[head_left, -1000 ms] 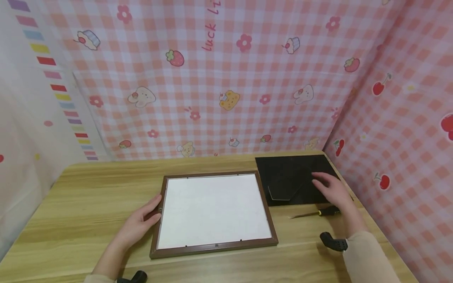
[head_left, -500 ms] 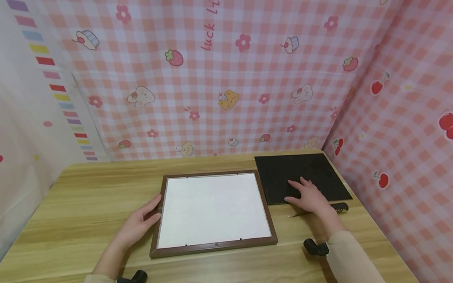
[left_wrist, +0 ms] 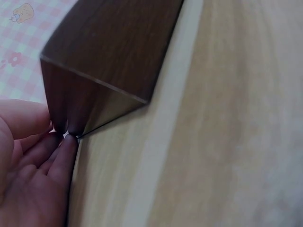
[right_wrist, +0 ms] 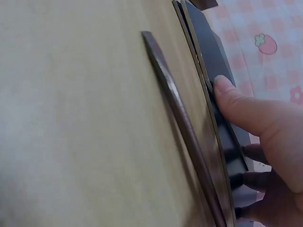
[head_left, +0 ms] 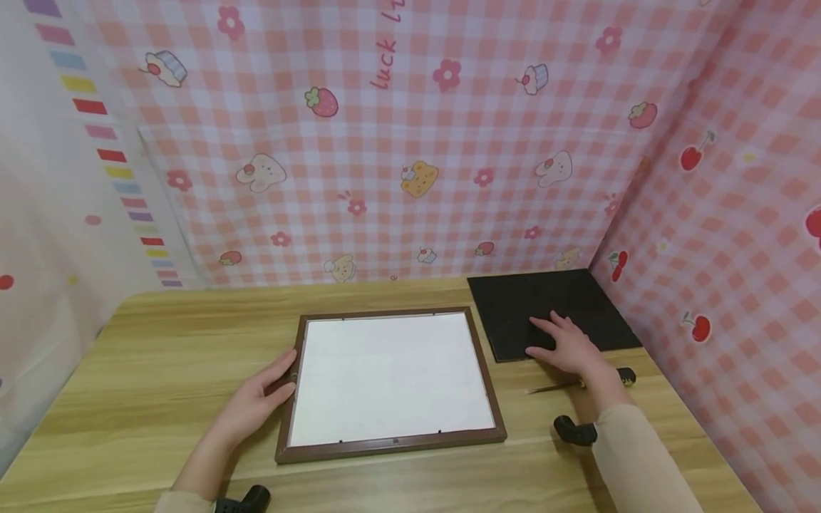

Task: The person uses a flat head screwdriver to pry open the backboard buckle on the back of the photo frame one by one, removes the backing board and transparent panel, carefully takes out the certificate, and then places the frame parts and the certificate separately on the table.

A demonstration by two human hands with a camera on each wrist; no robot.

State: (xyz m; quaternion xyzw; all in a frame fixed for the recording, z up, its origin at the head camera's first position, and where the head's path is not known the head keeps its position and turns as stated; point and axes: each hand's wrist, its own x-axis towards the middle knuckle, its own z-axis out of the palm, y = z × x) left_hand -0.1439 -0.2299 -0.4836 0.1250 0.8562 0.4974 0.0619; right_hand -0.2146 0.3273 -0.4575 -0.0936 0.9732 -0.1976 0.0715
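A brown picture frame (head_left: 393,446) lies flat on the table, a white sheet (head_left: 391,377) filling its inside. My left hand (head_left: 255,399) touches the frame's left edge with its fingertips. In the left wrist view those fingers (left_wrist: 60,161) press against the frame's dark side wall (left_wrist: 109,56). To the right, a flat black board (head_left: 513,292) lies on the table. My right hand (head_left: 567,349) rests on its near part, fingers spread. The right wrist view shows the thumb (right_wrist: 232,97) on the black board (right_wrist: 208,47), whose edge shows two thin layers.
A screwdriver (head_left: 553,387) with a black handle lies in front of the board, partly hidden under my right wrist. The wooden table (head_left: 179,335) backs onto a pink checked cloth (head_left: 372,142), with another checked cloth (head_left: 725,285) along the right.
My right hand has moved left and come down onto the black board. The board has shifted slightly away from me. An outline seen earlier on its surface no longer shows. My left hand stays put.
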